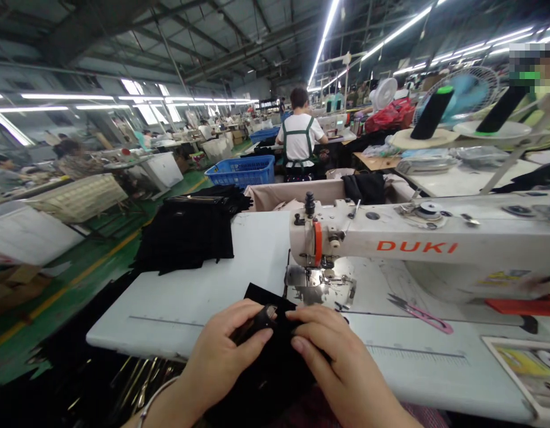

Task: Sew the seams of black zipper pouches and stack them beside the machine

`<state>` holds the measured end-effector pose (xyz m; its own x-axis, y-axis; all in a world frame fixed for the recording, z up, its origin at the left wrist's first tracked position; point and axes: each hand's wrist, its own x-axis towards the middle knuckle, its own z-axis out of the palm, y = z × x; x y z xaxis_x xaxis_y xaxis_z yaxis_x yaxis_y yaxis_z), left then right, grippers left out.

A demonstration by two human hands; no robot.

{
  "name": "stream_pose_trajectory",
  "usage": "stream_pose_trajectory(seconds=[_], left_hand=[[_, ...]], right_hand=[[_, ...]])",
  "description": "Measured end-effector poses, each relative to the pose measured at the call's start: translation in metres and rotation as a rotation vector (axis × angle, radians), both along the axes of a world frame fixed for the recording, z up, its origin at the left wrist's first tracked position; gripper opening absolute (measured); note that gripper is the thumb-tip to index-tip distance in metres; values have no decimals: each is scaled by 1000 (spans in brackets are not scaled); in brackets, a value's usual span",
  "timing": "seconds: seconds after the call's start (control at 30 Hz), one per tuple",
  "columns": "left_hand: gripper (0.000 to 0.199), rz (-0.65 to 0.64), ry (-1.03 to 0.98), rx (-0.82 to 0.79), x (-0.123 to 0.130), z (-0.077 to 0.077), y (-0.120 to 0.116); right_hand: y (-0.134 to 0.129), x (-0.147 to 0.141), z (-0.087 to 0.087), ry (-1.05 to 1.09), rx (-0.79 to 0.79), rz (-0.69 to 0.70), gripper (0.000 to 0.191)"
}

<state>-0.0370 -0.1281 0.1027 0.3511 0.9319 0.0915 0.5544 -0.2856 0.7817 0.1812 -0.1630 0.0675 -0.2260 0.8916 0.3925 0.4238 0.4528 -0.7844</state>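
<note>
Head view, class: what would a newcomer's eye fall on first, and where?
Probably the white sewing machine, right of centre, with its orange DUKI lettering. At lower middle, the left hand and right hand hold black fabric. Pink-handled scissors lie below that lettering, right of the hands.

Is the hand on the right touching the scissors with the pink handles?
Apart. The head view shows a strip of pale tabletop between the right hand and the pink-handled scissors.
</note>
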Motion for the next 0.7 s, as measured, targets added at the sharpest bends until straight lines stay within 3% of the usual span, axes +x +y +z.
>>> stream_pose_trajectory(seconds=[0.23,0.57,0.7], left_hand=[[21,55,-282,-295,3,8,-11],[23,91,-331,-355,2,6,-18],[24,80,-302,-344,2,7,-18]], right_hand=[[-6,3,10,5,32,-81,10],[-10,4,8,-111,47,-144,7],[-9,1,15,-116,-86,-158,4]])
